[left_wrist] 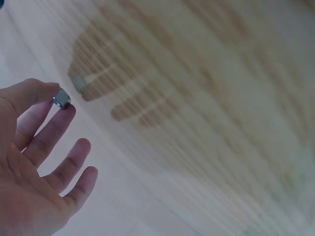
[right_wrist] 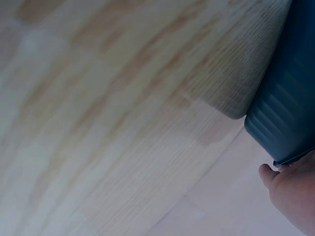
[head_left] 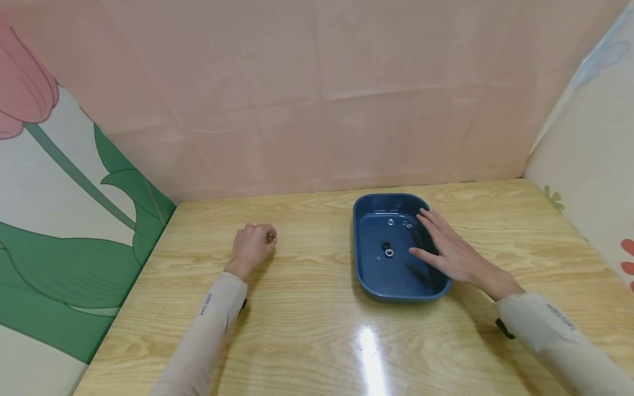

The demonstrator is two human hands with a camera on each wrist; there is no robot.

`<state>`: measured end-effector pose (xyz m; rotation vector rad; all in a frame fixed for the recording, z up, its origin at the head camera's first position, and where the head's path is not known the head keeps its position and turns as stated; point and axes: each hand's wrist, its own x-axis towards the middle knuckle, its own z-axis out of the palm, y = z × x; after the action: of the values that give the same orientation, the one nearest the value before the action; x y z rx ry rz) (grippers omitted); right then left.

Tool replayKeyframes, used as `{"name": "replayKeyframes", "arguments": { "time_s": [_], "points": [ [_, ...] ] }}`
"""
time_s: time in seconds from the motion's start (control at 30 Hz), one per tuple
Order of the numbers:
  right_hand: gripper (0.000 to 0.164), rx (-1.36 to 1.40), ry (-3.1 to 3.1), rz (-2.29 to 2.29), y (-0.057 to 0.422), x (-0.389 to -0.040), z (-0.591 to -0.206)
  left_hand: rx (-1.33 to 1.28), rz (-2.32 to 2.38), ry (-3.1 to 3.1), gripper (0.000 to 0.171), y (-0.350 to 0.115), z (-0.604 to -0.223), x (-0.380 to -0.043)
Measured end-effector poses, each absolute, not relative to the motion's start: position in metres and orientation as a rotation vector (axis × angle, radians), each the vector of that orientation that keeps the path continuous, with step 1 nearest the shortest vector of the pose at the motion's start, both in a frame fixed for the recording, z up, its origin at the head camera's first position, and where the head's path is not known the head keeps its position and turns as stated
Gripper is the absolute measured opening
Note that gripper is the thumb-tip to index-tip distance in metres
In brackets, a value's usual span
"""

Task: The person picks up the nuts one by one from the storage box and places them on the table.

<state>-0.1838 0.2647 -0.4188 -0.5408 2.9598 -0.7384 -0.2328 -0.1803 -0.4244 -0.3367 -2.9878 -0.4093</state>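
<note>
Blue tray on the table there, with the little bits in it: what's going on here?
A person's left hand pinches a small metal piece, perhaps a nut, above the wooden table, left of the blue tray. The right hand, fingers spread, is over the tray's right rim. On the tray's floor lie several small silvery pieces, some plainly ring-shaped, and a black one.

Left sleeve [head_left: 198,346], right sleeve [head_left: 559,344]: lettering [head_left: 206,304]; unreadable
</note>
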Motion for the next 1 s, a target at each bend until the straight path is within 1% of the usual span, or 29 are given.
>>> {"name": "replayKeyframes", "arguments": {
  "time_s": [0.47,1.0],
  "points": [
    [0.089,-0.529,2.955,-0.739,0.2644,-0.1834,-0.4182,-0.32,-0.433,-3.048,0.011,-0.1797,-0.4246,-0.2329],
    [0.088,-0.532,2.951,-0.751,0.2639,-0.183,-0.4175,-0.305,-0.458,-3.074,0.022,-0.1772,-0.4229,-0.232]
  ]
}}
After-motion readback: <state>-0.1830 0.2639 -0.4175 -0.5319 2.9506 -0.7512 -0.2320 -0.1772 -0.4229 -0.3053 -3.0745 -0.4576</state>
